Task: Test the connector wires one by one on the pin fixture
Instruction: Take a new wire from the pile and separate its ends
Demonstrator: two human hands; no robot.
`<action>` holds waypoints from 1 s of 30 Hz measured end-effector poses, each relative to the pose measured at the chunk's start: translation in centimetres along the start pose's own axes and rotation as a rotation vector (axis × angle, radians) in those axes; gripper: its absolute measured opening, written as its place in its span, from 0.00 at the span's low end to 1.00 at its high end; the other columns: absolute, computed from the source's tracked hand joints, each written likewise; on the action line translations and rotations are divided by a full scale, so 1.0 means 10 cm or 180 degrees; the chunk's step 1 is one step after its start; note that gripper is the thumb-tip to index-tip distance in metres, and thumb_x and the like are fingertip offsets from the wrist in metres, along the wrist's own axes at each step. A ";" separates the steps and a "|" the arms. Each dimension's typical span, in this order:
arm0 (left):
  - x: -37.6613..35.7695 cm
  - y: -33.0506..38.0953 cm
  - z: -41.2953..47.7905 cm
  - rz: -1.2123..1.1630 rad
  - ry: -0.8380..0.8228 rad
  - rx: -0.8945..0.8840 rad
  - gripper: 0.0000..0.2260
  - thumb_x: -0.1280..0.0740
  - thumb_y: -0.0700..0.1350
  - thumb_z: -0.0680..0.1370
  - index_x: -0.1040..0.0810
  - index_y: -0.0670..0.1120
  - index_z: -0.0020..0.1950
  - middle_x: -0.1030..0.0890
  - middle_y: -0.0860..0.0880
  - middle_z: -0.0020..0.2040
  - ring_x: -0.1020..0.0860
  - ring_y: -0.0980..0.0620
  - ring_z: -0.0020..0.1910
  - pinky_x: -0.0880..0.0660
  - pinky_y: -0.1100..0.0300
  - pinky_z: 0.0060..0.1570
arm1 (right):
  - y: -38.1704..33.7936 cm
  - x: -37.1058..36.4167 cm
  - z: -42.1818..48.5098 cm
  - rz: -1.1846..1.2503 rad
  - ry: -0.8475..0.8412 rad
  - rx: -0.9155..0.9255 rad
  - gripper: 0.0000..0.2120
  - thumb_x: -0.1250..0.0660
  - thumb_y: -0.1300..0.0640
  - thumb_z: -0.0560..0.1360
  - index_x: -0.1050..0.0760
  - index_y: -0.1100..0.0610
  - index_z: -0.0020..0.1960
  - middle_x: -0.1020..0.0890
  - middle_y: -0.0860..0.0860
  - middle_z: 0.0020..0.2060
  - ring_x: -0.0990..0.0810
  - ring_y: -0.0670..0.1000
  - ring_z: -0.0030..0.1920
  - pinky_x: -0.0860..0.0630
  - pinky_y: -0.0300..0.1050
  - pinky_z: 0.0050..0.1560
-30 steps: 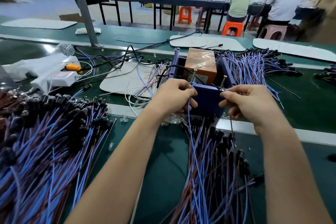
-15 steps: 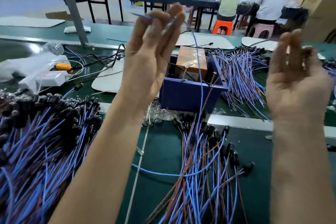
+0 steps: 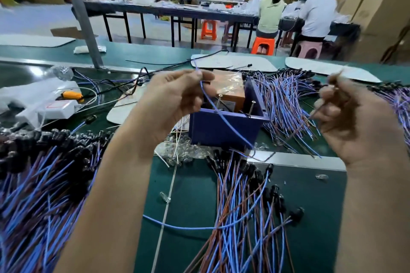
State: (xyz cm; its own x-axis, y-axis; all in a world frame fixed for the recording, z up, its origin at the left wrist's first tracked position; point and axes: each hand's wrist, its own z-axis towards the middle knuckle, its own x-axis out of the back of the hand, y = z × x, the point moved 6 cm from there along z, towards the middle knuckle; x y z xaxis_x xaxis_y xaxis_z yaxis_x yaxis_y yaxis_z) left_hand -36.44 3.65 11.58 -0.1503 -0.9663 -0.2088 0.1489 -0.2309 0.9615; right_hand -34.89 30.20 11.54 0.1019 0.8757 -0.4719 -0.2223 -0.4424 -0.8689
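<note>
A blue box fixture (image 3: 224,129) with two upright metal pins (image 3: 251,107) stands at the middle of the green bench, an orange block (image 3: 228,86) inside it. My left hand (image 3: 175,99) is raised in front of its left side and pinches the end of a blue wire (image 3: 224,117) that runs down across the box. My right hand (image 3: 355,122) is up at the right and pinches a thin brown wire (image 3: 297,131). A pile of blue and brown connector wires (image 3: 244,217) with black plugs lies in front of the fixture.
A big heap of wires (image 3: 37,184) fills the left. Another bundle (image 3: 286,99) lies right of the fixture. A white power strip (image 3: 55,106), an orange-handled tool (image 3: 72,95) and black cables sit at left. Two people sit at a far table.
One second ago both hands were at the fixture's front edge. They rose high with the wire ends, and have now come lower, the fingers drawn together on the wires.
</note>
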 end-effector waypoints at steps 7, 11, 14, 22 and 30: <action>-0.02 -0.59 0.10 0.1663 -0.0244 0.0905 0.10 0.40 0.38 0.81 0.20 0.38 0.47 0.19 0.49 0.29 0.30 0.59 0.20 0.32 0.69 0.22 | 0.60 -0.04 0.08 -0.2455 -0.0201 -0.0815 0.09 0.39 0.66 0.79 0.24 0.64 0.42 0.22 0.53 0.21 0.31 0.45 0.17 0.34 0.34 0.18; -0.04 -0.78 0.12 0.1694 -0.0214 0.1071 0.10 0.41 0.38 0.82 0.21 0.37 0.50 0.20 0.45 0.34 0.29 0.58 0.21 0.30 0.68 0.23 | 0.92 -0.07 0.13 -0.2675 -0.0326 -0.1015 0.09 0.39 0.67 0.78 0.24 0.65 0.41 0.21 0.55 0.22 0.31 0.46 0.17 0.35 0.35 0.19; -0.06 -0.83 0.14 0.1664 -0.0150 0.1012 0.09 0.40 0.38 0.81 0.21 0.38 0.49 0.22 0.46 0.32 0.30 0.58 0.20 0.31 0.67 0.22 | 0.97 -0.13 0.17 -0.2775 -0.0226 -0.0694 0.10 0.38 0.66 0.77 0.23 0.62 0.38 0.19 0.54 0.23 0.32 0.45 0.17 0.37 0.33 0.19; -0.05 -0.87 0.17 0.1553 -0.0037 0.0919 0.10 0.41 0.38 0.81 0.20 0.37 0.49 0.23 0.47 0.30 0.31 0.57 0.20 0.32 0.67 0.21 | 0.97 -0.14 0.20 -0.2761 -0.0151 -0.0443 0.11 0.36 0.63 0.77 0.21 0.59 0.37 0.18 0.53 0.24 0.33 0.45 0.17 0.36 0.32 0.20; -0.04 -0.90 0.20 0.1577 -0.0080 0.0918 0.10 0.41 0.38 0.82 0.20 0.38 0.49 0.22 0.47 0.31 0.30 0.58 0.20 0.32 0.67 0.21 | 0.99 -0.11 0.22 -0.2823 -0.0147 -0.0464 0.11 0.35 0.62 0.77 0.20 0.58 0.38 0.18 0.52 0.24 0.34 0.43 0.17 0.37 0.31 0.20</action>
State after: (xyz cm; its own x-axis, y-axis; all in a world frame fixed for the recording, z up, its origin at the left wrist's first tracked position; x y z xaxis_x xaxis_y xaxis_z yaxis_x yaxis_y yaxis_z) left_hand -39.63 6.34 3.40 -0.1543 -0.9475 0.2801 -0.0647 0.2926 0.9540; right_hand -39.30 25.31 3.80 0.1377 0.9126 0.3849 0.0451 0.3824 -0.9229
